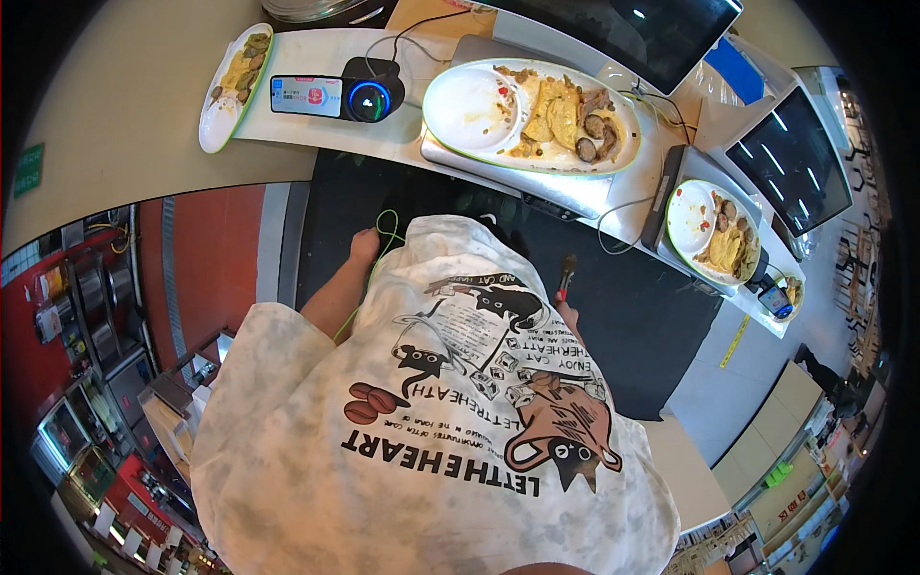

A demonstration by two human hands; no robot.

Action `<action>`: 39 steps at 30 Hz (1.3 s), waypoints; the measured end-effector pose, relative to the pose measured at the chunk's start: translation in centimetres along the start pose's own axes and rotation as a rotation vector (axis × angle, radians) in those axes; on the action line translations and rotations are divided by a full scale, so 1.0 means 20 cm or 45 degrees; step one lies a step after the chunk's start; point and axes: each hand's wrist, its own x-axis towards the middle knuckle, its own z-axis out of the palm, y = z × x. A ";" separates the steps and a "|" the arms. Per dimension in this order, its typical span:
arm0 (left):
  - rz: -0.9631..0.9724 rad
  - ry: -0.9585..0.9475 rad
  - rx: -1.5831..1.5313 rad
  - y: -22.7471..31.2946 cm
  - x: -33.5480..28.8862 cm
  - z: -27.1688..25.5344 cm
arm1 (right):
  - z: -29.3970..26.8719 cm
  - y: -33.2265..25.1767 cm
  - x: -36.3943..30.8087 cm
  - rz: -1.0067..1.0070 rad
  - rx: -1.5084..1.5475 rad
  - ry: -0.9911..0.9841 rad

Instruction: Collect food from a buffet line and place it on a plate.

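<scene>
Low in front of my patterned shirt, my left hand hangs beside a thin green cord. Its fingers look curled, and whatever they may hold is hidden. On the other side, the shirt covers part of my right hand. It is closed round a slim red-handled tool with a brownish head pointing up, too small to tell its kind. Above both hands, a white oval plate with a green rim lies on a metal scale. Yellow and brown food pieces lie on its right part.
Similar food plates stand at the left end and on the right scale of the curved counter. A device with a blue-lit ring sits between plates. Dark screens rise behind. A black panel hangs below the counter.
</scene>
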 end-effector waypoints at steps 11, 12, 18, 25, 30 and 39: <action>-0.069 -0.013 0.267 -0.33 0.11 0.06 | -0.05 0.04 -0.01 0.036 0.139 -0.033; -0.067 -0.013 0.270 -0.31 0.10 0.06 | -0.05 0.06 0.01 0.037 0.142 -0.033; -0.034 -0.020 0.326 -0.25 0.04 0.10 | -0.06 0.15 0.09 0.106 0.061 0.030; 0.325 -0.082 0.915 -0.23 0.01 0.10 | -0.03 0.15 0.14 0.141 0.059 -0.006; 0.172 -0.039 0.148 -0.17 -0.04 0.11 | -0.01 0.11 0.08 0.127 0.158 -0.002; 0.126 -0.020 0.523 -0.69 0.18 0.20 | -0.04 0.05 0.07 0.047 0.090 -0.086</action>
